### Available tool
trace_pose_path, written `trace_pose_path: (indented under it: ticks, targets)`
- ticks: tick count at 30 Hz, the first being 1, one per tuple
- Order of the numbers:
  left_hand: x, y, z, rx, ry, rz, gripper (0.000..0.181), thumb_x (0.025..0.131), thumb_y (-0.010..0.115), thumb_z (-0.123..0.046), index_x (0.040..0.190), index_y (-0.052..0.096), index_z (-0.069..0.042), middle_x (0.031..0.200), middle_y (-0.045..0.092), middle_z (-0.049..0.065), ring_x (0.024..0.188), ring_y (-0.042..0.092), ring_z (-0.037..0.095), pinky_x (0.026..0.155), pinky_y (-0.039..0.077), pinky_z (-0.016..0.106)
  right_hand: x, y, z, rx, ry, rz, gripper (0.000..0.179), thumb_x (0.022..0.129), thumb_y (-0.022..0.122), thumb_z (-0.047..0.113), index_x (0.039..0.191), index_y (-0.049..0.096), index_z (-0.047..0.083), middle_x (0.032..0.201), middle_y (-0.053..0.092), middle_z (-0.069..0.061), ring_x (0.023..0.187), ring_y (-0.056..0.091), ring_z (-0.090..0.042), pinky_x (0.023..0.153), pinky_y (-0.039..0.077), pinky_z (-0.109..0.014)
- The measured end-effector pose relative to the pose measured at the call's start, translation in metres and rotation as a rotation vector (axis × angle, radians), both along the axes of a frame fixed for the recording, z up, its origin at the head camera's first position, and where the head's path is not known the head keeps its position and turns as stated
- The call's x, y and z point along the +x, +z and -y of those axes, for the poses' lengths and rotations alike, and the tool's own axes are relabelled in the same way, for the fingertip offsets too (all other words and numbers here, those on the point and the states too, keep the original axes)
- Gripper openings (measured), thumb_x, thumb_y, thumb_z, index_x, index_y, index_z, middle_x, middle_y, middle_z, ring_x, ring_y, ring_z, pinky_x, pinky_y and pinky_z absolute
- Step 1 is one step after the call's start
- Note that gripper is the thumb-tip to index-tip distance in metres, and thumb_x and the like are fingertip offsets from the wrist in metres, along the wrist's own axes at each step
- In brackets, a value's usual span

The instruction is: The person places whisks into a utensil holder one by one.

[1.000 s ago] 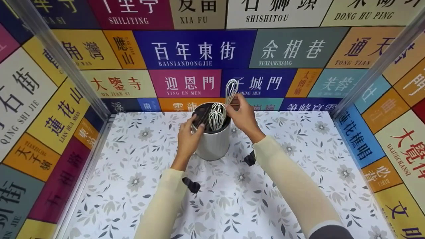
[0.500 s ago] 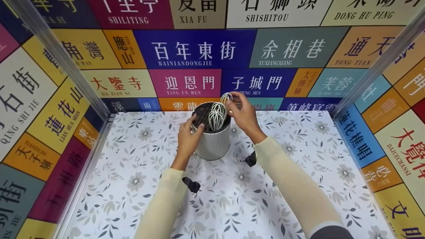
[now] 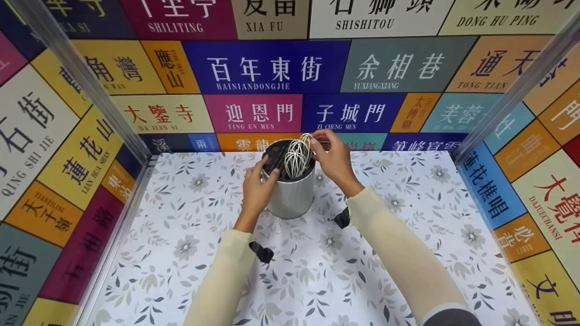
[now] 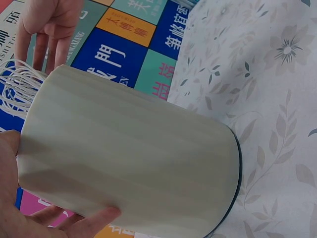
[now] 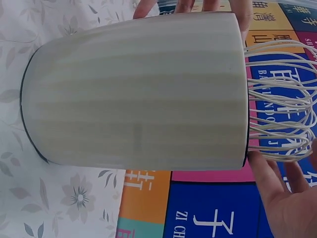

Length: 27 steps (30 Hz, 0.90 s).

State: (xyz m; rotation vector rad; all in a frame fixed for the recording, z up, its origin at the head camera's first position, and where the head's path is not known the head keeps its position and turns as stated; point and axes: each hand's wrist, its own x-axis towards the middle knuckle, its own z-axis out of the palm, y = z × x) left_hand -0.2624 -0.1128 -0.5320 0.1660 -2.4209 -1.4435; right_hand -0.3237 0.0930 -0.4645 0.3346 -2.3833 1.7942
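A light grey cylindrical utensil holder (image 3: 291,199) stands upright on the table, dark at its open top. My left hand (image 3: 258,189) holds its rim and left side. A white wire whisk (image 3: 295,160) is in the holder, its wire loops sticking out above the rim. Close behind it, a second whisk (image 3: 306,137) also sits in the holder, with only the top of its loops showing. My right hand (image 3: 334,158) pinches this second whisk near the rim. In the right wrist view, the loops of both whisks (image 5: 282,94) overlap. Their handles are hidden inside the holder.
A white cloth with grey flowers and leaves (image 3: 290,271) covers the table. Colourful sign-printed panels (image 3: 267,68) wall it in at the back and both sides. Clear corner posts (image 3: 494,108) stand at the left and right.
My right hand has lowered the second whisk into the holder, from loops standing high above the rim to just their tops showing. My left hand has stayed at the rim.
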Motion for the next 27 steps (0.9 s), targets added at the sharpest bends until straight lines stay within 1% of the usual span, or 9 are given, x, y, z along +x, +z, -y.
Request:
trace_pose_path:
  ticks: [3,7,10,14,17,19,23,25,27]
  targets:
    - [0.000,-0.001,0.001,-0.003,-0.005,0.008,0.055,0.094,0.068,-0.035,0.146,0.058,-0.019,0.130,0.059,0.021,0.116,0.060,0.036,0.102,0.045,0.051,0.001,-0.001,0.000,0.019,-0.005,-0.012,0.020,0.102,0.060,0.012,0.119,0.063,0.001,0.119,0.068,-0.017,0.110,0.069,-0.028,0.079,0.061,-0.034]
    - [0.000,-0.001,0.001,0.000,-0.007,0.009,0.055,0.095,0.068,-0.035,0.146,0.058,-0.019,0.129,0.059,0.021,0.116,0.059,0.036,0.102,0.045,0.052,0.001,-0.004,-0.001,-0.016,-0.002,-0.020,0.017,0.100,0.064,0.014,0.113,0.064,0.004,0.114,0.071,-0.013,0.110,0.068,-0.023,0.078,0.061,-0.030]
    - [-0.001,-0.001,0.001,0.006,-0.010,0.008,0.055,0.095,0.068,-0.035,0.146,0.057,-0.019,0.128,0.059,0.021,0.116,0.059,0.036,0.102,0.045,0.052,0.002,-0.004,-0.002,-0.038,0.004,-0.027,0.015,0.100,0.064,0.016,0.111,0.064,0.005,0.113,0.071,-0.012,0.107,0.068,-0.021,0.077,0.061,-0.030]
    - [-0.001,-0.001,0.000,0.000,-0.004,0.004,0.055,0.094,0.068,-0.035,0.146,0.058,-0.018,0.129,0.059,0.022,0.118,0.059,0.037,0.103,0.045,0.052,0.003,-0.004,-0.003,-0.063,0.019,-0.028,0.016,0.100,0.063,0.013,0.114,0.065,0.005,0.115,0.070,-0.015,0.105,0.068,-0.024,0.079,0.061,-0.031]
    - [-0.002,-0.002,0.001,0.002,-0.002,0.000,0.055,0.094,0.068,-0.035,0.146,0.058,-0.018,0.128,0.060,0.022,0.116,0.060,0.038,0.102,0.045,0.052,0.004,-0.006,-0.004,-0.101,0.034,-0.022,0.020,0.101,0.061,0.009,0.120,0.065,0.004,0.120,0.067,-0.019,0.105,0.068,-0.028,0.084,0.060,-0.034]
    - [-0.001,-0.002,0.001,0.008,-0.012,0.004,0.056,0.095,0.068,-0.036,0.147,0.057,-0.018,0.129,0.059,0.023,0.117,0.059,0.037,0.103,0.045,0.052,0.005,-0.008,-0.007,-0.129,0.042,-0.009,0.024,0.101,0.059,0.007,0.124,0.063,0.001,0.122,0.065,-0.022,0.108,0.068,-0.032,0.088,0.060,-0.037]
    - [0.002,-0.001,0.004,0.024,-0.055,0.034,0.060,0.100,0.062,-0.041,0.153,0.048,-0.018,0.140,0.055,0.023,0.129,0.055,0.037,0.110,0.041,0.052,0.007,-0.008,-0.016,-0.155,0.026,0.021,0.029,0.101,0.059,0.008,0.129,0.060,0.000,0.125,0.063,-0.022,0.111,0.066,-0.035,0.090,0.059,-0.039]
    - [0.005,0.001,0.008,0.024,-0.072,0.053,0.062,0.102,0.057,-0.043,0.157,0.043,-0.018,0.148,0.051,0.022,0.137,0.050,0.037,0.116,0.036,0.052,0.008,-0.007,-0.024,-0.140,0.009,0.018,0.030,0.102,0.059,0.010,0.130,0.060,0.002,0.126,0.063,-0.021,0.112,0.065,-0.035,0.091,0.059,-0.039]
    - [0.007,0.003,0.014,0.015,-0.085,0.068,0.063,0.104,0.053,-0.045,0.159,0.038,-0.018,0.154,0.046,0.021,0.143,0.044,0.037,0.119,0.032,0.052,0.008,-0.006,-0.033,-0.101,-0.016,-0.005,0.030,0.102,0.059,0.013,0.131,0.060,0.004,0.126,0.065,-0.019,0.112,0.066,-0.033,0.092,0.058,-0.039]
